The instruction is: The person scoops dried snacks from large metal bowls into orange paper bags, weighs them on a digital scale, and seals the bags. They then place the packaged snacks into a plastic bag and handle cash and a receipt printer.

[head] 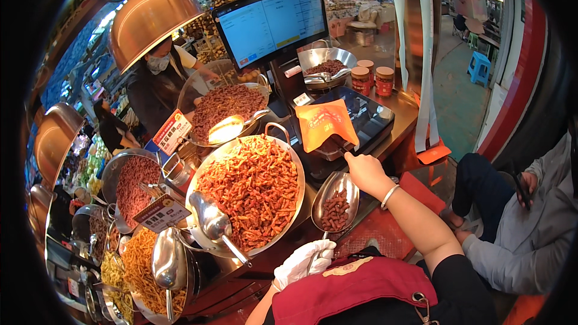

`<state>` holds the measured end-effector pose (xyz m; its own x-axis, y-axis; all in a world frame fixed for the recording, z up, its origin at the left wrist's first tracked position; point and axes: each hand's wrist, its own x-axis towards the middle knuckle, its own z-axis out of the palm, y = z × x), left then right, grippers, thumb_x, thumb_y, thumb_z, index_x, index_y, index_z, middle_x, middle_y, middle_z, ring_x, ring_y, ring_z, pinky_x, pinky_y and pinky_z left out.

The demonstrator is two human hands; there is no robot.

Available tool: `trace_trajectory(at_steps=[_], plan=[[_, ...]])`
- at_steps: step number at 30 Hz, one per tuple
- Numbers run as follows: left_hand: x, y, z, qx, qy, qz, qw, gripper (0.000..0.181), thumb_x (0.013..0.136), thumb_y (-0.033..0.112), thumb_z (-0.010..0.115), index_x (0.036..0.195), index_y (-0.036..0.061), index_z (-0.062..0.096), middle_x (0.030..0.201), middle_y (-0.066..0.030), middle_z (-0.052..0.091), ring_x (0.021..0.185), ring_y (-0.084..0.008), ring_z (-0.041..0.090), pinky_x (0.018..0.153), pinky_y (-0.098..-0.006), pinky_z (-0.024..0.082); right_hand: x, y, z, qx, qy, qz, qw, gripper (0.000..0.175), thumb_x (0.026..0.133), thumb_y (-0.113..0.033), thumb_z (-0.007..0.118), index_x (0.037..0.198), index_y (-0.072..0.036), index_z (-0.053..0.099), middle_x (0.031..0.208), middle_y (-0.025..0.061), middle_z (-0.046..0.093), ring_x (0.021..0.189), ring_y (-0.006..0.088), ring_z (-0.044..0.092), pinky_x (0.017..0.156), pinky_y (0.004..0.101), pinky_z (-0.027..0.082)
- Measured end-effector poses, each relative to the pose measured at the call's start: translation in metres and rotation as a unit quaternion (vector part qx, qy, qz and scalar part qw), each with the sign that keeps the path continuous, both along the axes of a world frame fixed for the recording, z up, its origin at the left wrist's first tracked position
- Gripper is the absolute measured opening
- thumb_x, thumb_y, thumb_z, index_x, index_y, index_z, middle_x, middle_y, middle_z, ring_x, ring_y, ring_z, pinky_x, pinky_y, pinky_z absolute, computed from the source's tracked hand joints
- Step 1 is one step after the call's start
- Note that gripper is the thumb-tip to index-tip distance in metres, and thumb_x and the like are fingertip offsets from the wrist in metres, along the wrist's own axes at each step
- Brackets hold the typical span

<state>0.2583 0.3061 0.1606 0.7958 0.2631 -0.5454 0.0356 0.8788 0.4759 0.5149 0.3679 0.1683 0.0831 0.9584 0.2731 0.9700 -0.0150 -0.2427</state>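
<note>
My left hand (305, 262), in a white glove, is closed on the handle of a metal scoop (320, 201). Small reddish-brown pieces of food (335, 210) lie in that scoop. My right hand (368, 174) is bare, with a bangle at the wrist. Its fingers grip a dark thin handle (342, 146) at the lower edge of an orange pouch (326, 124). Beneath the pouch, a clear tray (332, 151) partly shows on the black scale (371, 115). What joins the handle to the tray or pouch is hidden.
A large pan of reddish fried food (253, 189) stands left of the scale, with a metal scoop (214, 221) in it. Behind the scale are a touchscreen (273, 22) and lidded jars (384, 81). A masked person (158, 81) stands opposite; a seated person (519, 239) is at right.
</note>
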Motion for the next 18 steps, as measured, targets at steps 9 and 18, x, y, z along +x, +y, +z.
trace_trajectory(at_steps=[9, 18], plan=[[-0.002, -0.004, 0.003, 0.013, -0.014, 0.041, 0.999, 0.017, 0.099, 0.018, 0.046, 0.094, 0.0041, 0.054, 0.070, 0.0031, 0.044, 0.050, -0.0059, 0.036, 0.044, -0.0188, 0.030, 0.006, -0.022, 0.004, 0.012, 0.000, -0.002, 1.000, 0.013, 0.086, -0.011, 0.053, 0.097, -0.004, 0.051, 0.071, 0.0187, 0.063, 0.067, 0.0386, 0.065, 0.059, 0.0487, 0.052], [-0.003, 0.002, -0.008, -0.034, -0.026, 0.041, 0.998, 0.015, 0.098, 0.015, 0.048, 0.098, 0.0018, 0.055, 0.072, 0.0010, 0.048, 0.052, -0.0064, 0.039, 0.042, -0.0198, 0.032, 0.003, -0.106, 0.036, 0.036, 0.048, 0.019, 0.998, 0.015, 0.087, -0.012, 0.057, 0.100, -0.006, 0.051, 0.075, 0.0182, 0.059, 0.067, 0.0403, 0.061, 0.059, 0.0487, 0.050]])
